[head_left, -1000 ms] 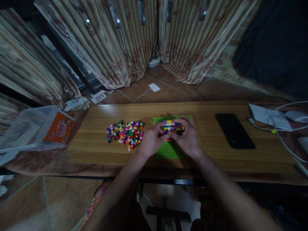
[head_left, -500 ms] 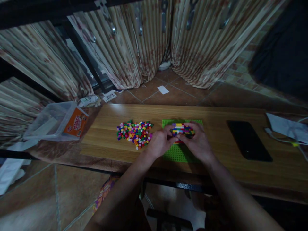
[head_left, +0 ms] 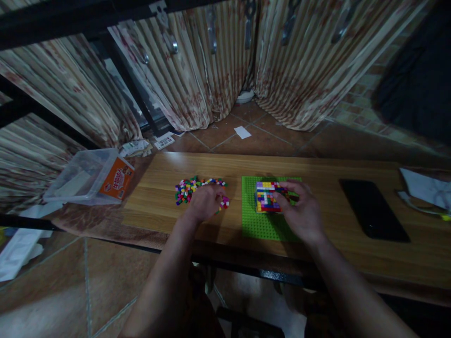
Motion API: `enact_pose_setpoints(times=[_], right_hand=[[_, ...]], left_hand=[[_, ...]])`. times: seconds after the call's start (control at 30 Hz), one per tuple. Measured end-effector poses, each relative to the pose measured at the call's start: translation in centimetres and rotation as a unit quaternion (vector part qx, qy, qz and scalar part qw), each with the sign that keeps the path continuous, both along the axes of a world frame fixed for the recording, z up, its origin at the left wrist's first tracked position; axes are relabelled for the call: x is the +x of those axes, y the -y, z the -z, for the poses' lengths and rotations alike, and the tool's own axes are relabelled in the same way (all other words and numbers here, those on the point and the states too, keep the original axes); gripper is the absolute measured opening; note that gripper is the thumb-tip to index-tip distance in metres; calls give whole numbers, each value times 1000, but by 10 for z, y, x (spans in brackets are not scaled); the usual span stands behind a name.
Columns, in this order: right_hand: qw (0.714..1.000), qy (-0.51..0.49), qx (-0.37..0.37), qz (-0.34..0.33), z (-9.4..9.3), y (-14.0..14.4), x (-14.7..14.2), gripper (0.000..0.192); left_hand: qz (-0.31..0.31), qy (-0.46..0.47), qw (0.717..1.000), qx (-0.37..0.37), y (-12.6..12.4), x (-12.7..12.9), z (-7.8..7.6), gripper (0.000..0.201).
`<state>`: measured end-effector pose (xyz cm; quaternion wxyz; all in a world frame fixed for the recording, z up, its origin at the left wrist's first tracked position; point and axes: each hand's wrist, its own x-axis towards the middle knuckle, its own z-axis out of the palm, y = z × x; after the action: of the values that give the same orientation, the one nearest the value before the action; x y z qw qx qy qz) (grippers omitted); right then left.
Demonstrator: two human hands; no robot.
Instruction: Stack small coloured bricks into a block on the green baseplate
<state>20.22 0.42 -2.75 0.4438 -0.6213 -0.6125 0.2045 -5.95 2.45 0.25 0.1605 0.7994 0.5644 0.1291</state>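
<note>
A green studded baseplate [head_left: 260, 225] lies on the wooden table [head_left: 317, 169]. On its far part stands a block of many-coloured small bricks [head_left: 267, 196]. My right hand [head_left: 302, 213] rests against the right side of that block, fingers curled on it. To the left lies a loose pile of small coloured bricks [head_left: 188, 188]. My left hand [head_left: 204, 202] lies over the right part of the pile, fingers bent down into the bricks; whether it holds one is hidden.
A black phone [head_left: 373, 210] lies flat right of the baseplate. White paper and a cable [head_left: 426, 188] sit at the far right. A clear plastic tub with an orange label [head_left: 92, 176] stands off the table's left end. Curtains [head_left: 211, 70] hang behind.
My left hand left the brick block and moved left onto the loose pile. My right hand stays at the block, which now shows uncovered. The camera view shifted left.
</note>
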Motion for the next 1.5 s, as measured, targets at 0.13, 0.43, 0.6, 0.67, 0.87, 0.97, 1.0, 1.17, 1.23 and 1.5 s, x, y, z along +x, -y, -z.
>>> enact_pose_setpoints(times=[0.13,0.43,0.6,0.67,0.87,0.97,1.0,1.17,1.23,1.5], right_hand=[[1000,5,-1,1,0,0,-2,29],[1000,8,0,-9,-1,1,-2,27],[1000,4,-2,-3,-3,1,-3,28],[1000,2,0,-4,-4,1,-3,28],[999,6,31,5,-6,1,-5,24],[999,5,46,14,-9,2,-6,20],[999,4,48,15,-10,2,-6,20],[998,-4,59,12,-10,1,-7,17],[998,-8,61,9,-9,1,-6,17],[999,-13,52,4,-9,1,-6,19]], left_hand=[[17,-26,999,-5,3,13,5,17],[3,-67,998,-9,2,18,8,18],[-7,-63,998,12,2,20,12,16],[-13,-58,998,16,1,20,12,17],[-26,120,992,30,-1,25,3,12],[-4,249,968,-15,5,40,5,11],[5,283,959,-34,8,46,7,11],[6,380,921,-85,21,72,18,8],[-10,403,910,-94,22,76,21,6],[-27,460,880,-117,15,80,27,1]])
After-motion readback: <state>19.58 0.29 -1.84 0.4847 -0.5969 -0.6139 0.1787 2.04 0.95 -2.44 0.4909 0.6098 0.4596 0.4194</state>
